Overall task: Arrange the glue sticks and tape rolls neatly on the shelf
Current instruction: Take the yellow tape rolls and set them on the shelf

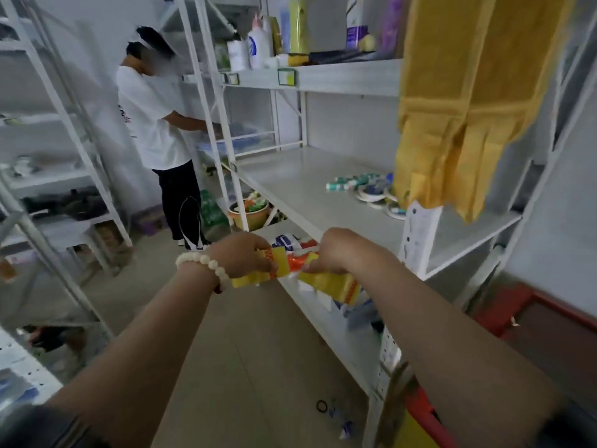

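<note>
Several green-and-white glue sticks (347, 183) lie in a loose heap on the white middle shelf (307, 189), next to a few tape rolls (376, 192) partly hidden behind a hanging yellow cloth (458, 101). In front of the shelf edge, my left hand (245, 255) and my right hand (336, 253) each grip one end of a yellow and orange plastic packet (287, 268), held between them. A white bead bracelet sits on my left wrist.
Another person in a white shirt (155, 118) stands at the far shelves on the left. Bottles (258, 46) stand on the upper shelf. Packets fill the lower shelf (352, 315). A yellow basin (248, 215) sits on the floor, and a red box (533, 321) at right.
</note>
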